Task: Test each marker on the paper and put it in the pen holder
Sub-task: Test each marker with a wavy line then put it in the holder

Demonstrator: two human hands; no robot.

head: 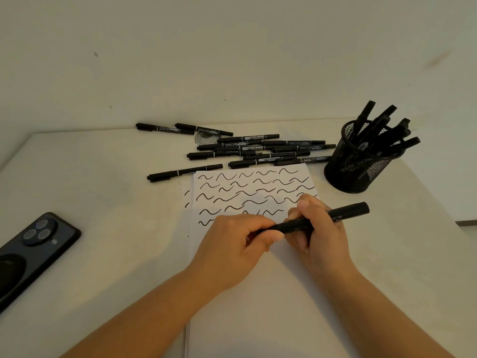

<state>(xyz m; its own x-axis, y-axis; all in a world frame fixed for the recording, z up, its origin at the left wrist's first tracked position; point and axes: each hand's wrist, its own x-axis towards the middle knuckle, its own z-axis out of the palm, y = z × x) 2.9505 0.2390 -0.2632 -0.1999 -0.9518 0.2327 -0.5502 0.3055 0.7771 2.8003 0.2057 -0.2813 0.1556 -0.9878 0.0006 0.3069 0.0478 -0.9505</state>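
**Over the paper, both hands on one black marker**

Over the lower rows of squiggles, a black marker (320,218) lies nearly level between two hands, its far end poking out to the right and slightly upward. The right hand (318,228) wraps the middle of the barrel, fingers curled round it. The left hand (236,240) pinches the near end between thumb and curled fingers (whether that end is capped I cannot tell, the fingers cover it). Both hands hover just above the sheet, forearms reaching in from the bottom edge.

The paper (258,306) lies flat on the pale table (116,202), its upper half filled with rows of short black wavy strokes; the lower half is bare white. A second sheet peeks out along its left edge.

Beyond the top edge of the paper, a loose pile of markers (260,149) lies mostly sideways, several overlapping. One stray marker (184,173) sits apart at the sheet's upper left corner, and two more rest farther back to the left.

To the right of the pile stands the pen holder (358,164), a black mesh cup, upright, with a bunch of markers leaning out toward the right.

At the far left a dark phone (33,251) lies face down, camera bump upward.
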